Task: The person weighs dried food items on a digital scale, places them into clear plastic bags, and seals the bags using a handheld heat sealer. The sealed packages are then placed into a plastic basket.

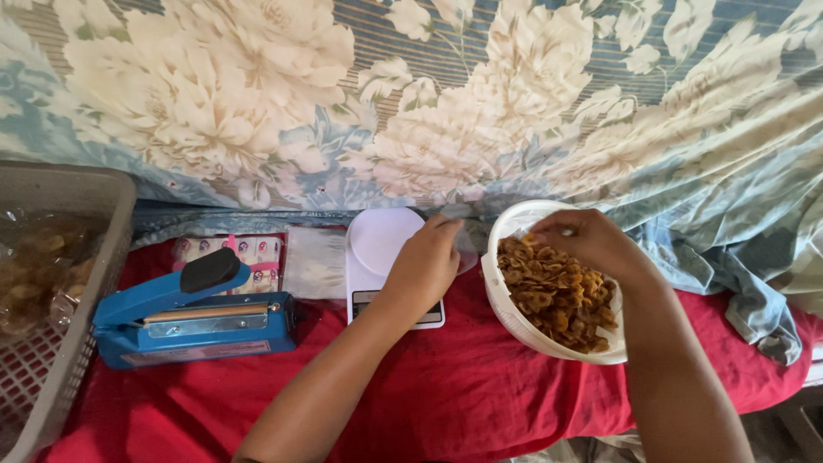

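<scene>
A white bowl [501, 296] heaped with brown fried snack pieces [553, 296] sits on the red cloth at the right. My right hand [587, 243] reaches over the bowl's far side, fingers curled into the snacks. My left hand [424, 266] hovers over a white kitchen scale [377, 244] and pinches a thin clear plastic bag [465, 249] beside the bowl's rim. The bag is hard to make out.
A blue impulse heat sealer [193, 321] with a black handle lies at the left. Behind it lie a stack of clear bags [315, 261] and a printed packet [257, 253]. A grey basket [64, 283] holding packed snacks stands at far left. Floral fabric [411, 94] hangs behind.
</scene>
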